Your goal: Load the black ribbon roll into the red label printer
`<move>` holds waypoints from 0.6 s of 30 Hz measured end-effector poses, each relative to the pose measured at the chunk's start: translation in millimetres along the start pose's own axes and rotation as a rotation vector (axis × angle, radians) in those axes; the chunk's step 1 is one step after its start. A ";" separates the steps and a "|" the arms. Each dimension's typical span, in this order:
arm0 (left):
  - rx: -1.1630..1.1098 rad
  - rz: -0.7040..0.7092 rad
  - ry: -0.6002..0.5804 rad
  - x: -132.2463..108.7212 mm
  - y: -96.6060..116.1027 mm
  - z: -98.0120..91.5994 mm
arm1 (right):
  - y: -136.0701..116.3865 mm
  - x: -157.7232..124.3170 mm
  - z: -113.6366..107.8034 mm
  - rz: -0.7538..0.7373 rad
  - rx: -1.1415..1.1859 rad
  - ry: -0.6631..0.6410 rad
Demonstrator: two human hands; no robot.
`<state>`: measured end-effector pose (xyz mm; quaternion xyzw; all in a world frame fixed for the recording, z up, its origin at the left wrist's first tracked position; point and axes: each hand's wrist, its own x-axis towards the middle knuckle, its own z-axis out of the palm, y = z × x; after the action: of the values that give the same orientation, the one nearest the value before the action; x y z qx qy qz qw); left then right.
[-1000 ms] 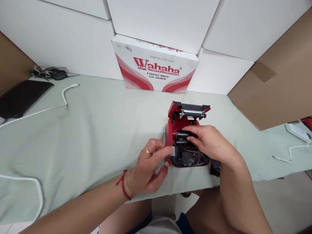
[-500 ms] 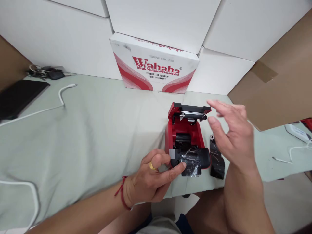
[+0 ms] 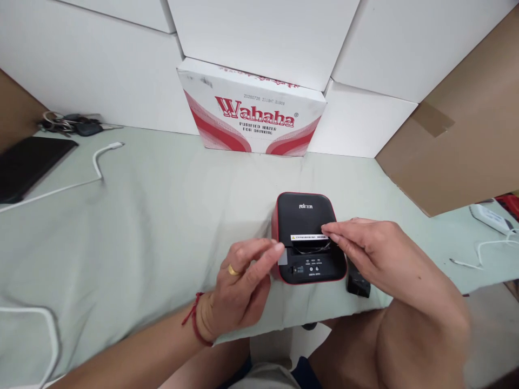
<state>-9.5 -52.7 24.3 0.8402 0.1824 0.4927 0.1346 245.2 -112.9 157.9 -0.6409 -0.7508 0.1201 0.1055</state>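
Printer [image 3: 306, 219] rests on green cloth [image 3: 182, 216] before white boxes [image 3: 259, 32], hands [image 3: 245, 281] [image 3: 381, 256] apart at its sides.

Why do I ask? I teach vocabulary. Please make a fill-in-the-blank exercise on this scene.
The printer has a black top and ____ sides.
The largest word on the carton is ____.
The red bracelet is on the person's ____ arm.
The cable in front of the keys is coloured ____.

Missing words: red; Wahaha; left; white.

Under the smooth plastic printer [image 3: 302, 221] lies matt, creased cloth [image 3: 182, 216]; behind the printer, a smooth printed cardboard box [image 3: 253, 108]; at the printer's right, a glossy black object [image 3: 358, 285].
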 end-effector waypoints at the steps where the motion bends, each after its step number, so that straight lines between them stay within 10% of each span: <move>1: -0.036 -0.006 -0.020 0.6 -2.9 -0.3 | -0.9 -2.0 -0.1 -0.004 -0.018 -0.024; 10: -0.236 -0.157 -0.067 8.8 -6.9 5.6 | -14.8 -1.8 8.7 -0.019 -0.211 -0.021; 18: -0.205 0.029 -0.131 5.2 -15.9 5.8 | -2.3 -0.9 7.2 0.056 -0.034 -0.011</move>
<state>-4.9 -36.4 19.2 0.8549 0.1096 0.4547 0.2245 241.0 -114.4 151.8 -0.6629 -0.7349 0.1135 0.0871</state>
